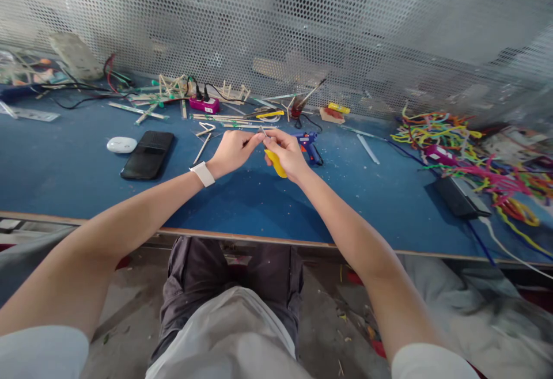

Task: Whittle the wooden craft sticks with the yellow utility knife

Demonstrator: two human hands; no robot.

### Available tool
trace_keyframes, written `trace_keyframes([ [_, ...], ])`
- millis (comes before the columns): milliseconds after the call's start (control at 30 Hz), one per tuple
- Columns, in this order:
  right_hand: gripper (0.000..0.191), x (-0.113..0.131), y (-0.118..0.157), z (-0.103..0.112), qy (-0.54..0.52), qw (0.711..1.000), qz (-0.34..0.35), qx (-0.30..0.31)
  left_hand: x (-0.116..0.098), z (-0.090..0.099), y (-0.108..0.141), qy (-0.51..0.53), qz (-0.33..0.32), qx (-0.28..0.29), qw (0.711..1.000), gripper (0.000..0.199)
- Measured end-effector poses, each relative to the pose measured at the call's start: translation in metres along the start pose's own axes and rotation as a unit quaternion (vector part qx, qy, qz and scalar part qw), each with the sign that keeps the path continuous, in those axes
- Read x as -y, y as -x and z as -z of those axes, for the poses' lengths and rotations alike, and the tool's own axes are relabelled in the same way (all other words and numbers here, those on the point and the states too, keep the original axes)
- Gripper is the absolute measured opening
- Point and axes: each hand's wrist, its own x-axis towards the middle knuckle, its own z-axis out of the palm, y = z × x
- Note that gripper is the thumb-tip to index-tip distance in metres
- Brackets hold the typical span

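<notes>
My right hand [288, 153] is closed round a yellow-handled tool [275, 163], whose thin metal tip points up and left between my hands. My left hand [234, 150] meets it at the fingertips, thumb and forefinger pinched near the tip; what they pinch is too small to make out. Both hands are held over the blue table [254, 206]. Just right of my right hand lies a blue glue gun [308, 144]. Left of my left hand, thin pale sticks [203, 147] rest on the table.
A black phone [148, 155] and a white mouse [121, 145] lie left. Behind stand a purple power socket [204, 104] and stick frames [173, 88]. Colourful pipe cleaners [436, 131] and a black box [461, 196] are right. A perforated metal panel [276, 33] borders the back.
</notes>
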Motion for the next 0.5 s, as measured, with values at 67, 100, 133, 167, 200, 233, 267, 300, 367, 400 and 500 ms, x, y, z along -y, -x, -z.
trace_keyframes([
  [67, 0.053, 0.001, 0.000, 0.000, 0.000, 1.000, 0.000, 0.006, 0.000, -0.001, 0.000, 0.010, 0.009, 0.002, 1.000, 0.071],
  [100, 0.053, 0.002, 0.001, -0.001, -0.001, 1.000, -0.001, 0.010, 0.000, -0.002, 0.000, 0.015, 0.013, 0.003, 1.000, 0.073],
  [133, 0.054, 0.002, 0.001, -0.001, -0.003, 1.000, -0.001, 0.013, 0.001, -0.002, -0.001, 0.024, 0.016, 0.006, 1.000, 0.076],
  [167, 0.055, 0.003, 0.001, -0.001, -0.004, 1.000, -0.002, 0.015, 0.001, -0.002, -0.001, 0.037, 0.018, 0.011, 0.999, 0.078],
  [200, 0.056, 0.003, 0.001, -0.001, -0.006, 1.000, -0.004, 0.015, 0.001, -0.002, -0.001, 0.058, 0.021, 0.022, 0.998, 0.080],
  [233, 0.057, 0.003, 0.001, -0.001, -0.007, 1.000, -0.006, 0.016, 0.001, -0.002, -0.001, 0.090, 0.025, 0.041, 0.995, 0.082],
  [267, 0.058, 0.004, 0.001, -0.001, -0.008, 1.000, -0.007, 0.017, 0.001, -0.001, -0.001, 0.133, 0.031, 0.069, 0.988, 0.083],
  [300, 0.059, 0.003, 0.001, -0.001, -0.008, 1.000, -0.007, 0.020, 0.001, 0.000, -0.001, 0.184, 0.042, 0.103, 0.977, 0.083],
  [367, 0.059, 0.003, 0.002, 0.000, -0.008, 1.000, -0.007, 0.028, 0.000, 0.003, -0.001, 0.284, 0.068, 0.172, 0.941, 0.083],
  [400, 0.059, 0.003, 0.002, 0.000, -0.008, 0.999, -0.007, 0.033, -0.001, 0.005, -0.001, 0.321, 0.080, 0.197, 0.923, 0.083],
  [500, 0.057, 0.004, 0.002, 0.001, -0.011, 0.999, -0.003, 0.045, -0.003, 0.010, -0.002, 0.371, 0.096, 0.232, 0.894, 0.083],
])
